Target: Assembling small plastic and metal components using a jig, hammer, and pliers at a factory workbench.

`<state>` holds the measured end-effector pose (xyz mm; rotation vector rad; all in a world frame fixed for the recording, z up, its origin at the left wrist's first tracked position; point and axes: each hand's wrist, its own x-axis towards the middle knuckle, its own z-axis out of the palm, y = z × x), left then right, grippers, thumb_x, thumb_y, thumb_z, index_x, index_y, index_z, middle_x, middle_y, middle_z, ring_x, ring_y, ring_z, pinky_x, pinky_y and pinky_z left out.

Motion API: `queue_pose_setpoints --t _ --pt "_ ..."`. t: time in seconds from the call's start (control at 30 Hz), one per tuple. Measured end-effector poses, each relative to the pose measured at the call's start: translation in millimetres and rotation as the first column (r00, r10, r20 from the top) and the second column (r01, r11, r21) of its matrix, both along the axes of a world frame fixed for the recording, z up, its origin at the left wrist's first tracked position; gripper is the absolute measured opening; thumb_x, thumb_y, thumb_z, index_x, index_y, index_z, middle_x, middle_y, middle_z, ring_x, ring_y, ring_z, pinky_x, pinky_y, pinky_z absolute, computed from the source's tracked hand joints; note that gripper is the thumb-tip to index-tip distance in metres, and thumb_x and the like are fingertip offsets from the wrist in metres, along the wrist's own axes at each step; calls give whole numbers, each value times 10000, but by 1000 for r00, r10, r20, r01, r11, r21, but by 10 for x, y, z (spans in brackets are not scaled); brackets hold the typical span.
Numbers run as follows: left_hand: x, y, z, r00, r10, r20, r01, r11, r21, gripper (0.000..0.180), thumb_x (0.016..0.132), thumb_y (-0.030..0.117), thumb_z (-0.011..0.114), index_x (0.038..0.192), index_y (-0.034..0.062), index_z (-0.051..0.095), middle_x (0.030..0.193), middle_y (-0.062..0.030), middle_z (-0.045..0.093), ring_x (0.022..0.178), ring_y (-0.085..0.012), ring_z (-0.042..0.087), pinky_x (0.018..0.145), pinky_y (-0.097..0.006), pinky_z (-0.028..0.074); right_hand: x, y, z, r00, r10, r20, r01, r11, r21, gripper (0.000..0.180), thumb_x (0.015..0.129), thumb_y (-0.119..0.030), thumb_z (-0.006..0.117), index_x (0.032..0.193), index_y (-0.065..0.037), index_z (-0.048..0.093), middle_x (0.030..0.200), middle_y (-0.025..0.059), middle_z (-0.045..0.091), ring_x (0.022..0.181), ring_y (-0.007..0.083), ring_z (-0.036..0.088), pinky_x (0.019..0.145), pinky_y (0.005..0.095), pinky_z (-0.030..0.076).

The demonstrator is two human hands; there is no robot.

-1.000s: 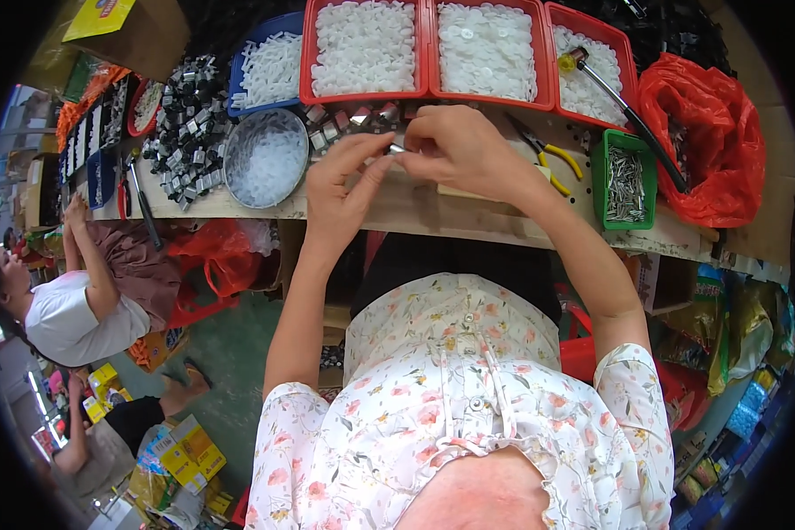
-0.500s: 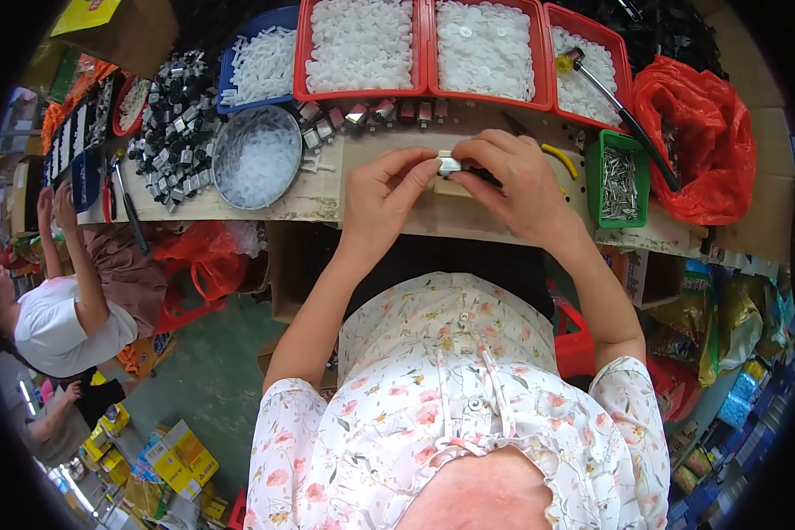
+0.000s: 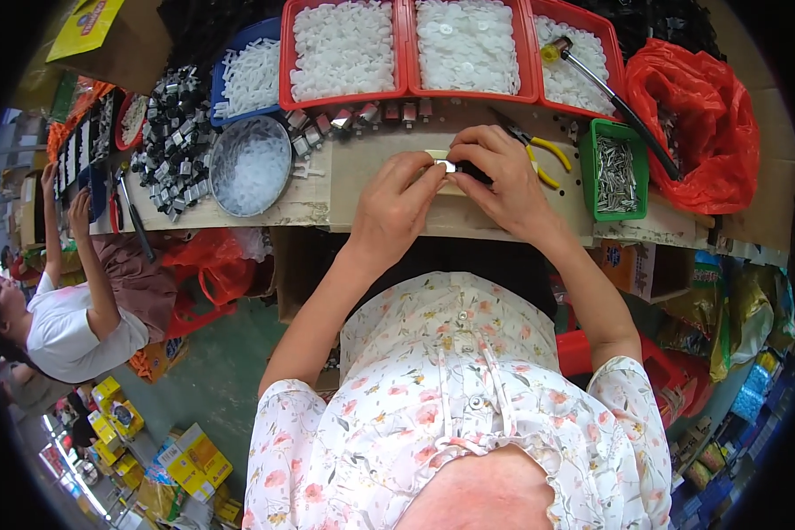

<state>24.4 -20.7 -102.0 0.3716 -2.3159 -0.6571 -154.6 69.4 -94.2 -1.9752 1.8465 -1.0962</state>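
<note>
Between the fingertips of both hands, just above the near part of the bench, is a small silver and black motor-like part (image 3: 450, 166). My left hand (image 3: 394, 205) pinches its silver end with thumb and forefinger. The curled fingers of my right hand (image 3: 506, 185) close round the black end and hide most of it. A pale block (image 3: 442, 191) lies on the cardboard-covered bench (image 3: 353, 168) under my hands. Yellow-handled pliers (image 3: 549, 157) rest beyond my right hand, jaws parted. A row of similar silver parts (image 3: 337, 121) lies at the far left of my hands.
Red trays (image 3: 408, 53) of white plastic pieces line the back. A metal bowl (image 3: 289, 177), a blue tray (image 3: 216, 110) and a heap of silver-black parts (image 3: 172, 141) stand left. Right are a green basket (image 3: 640, 177) of metal pins, a hammer (image 3: 623, 110) and red bag (image 3: 707, 124). A co-worker (image 3: 84, 322) sits left.
The silver part has turned in my fingers, showing less of its body. My left hand has shifted slightly right and lower. The whole view has moved a little, showing more of the pliers.
</note>
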Motion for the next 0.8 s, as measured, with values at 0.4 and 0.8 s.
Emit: queue_pose_setpoints --t 0.4,0.8 --pt "35 32 -170 1000 -8 3 8 975 -221 300 807 17 708 1093 -51 648 1089 -144 619 1022 -332 612 840 -416 514 -13 129 130 999 -49 3 49 998 30 271 798 -78 752 1037 0 651 1072 139 617 995 315 616 860 391 489" --pt "-8 -1028 354 958 285 -29 -282 919 -275 184 820 37 682 1001 5 683 990 -155 637 960 -350 583 821 -437 495 -1038 1149 170 727 -592 -349 654 751 88 156 906 -53 639 1044 20 650 977 168 582 887 361 617 766 417 476"
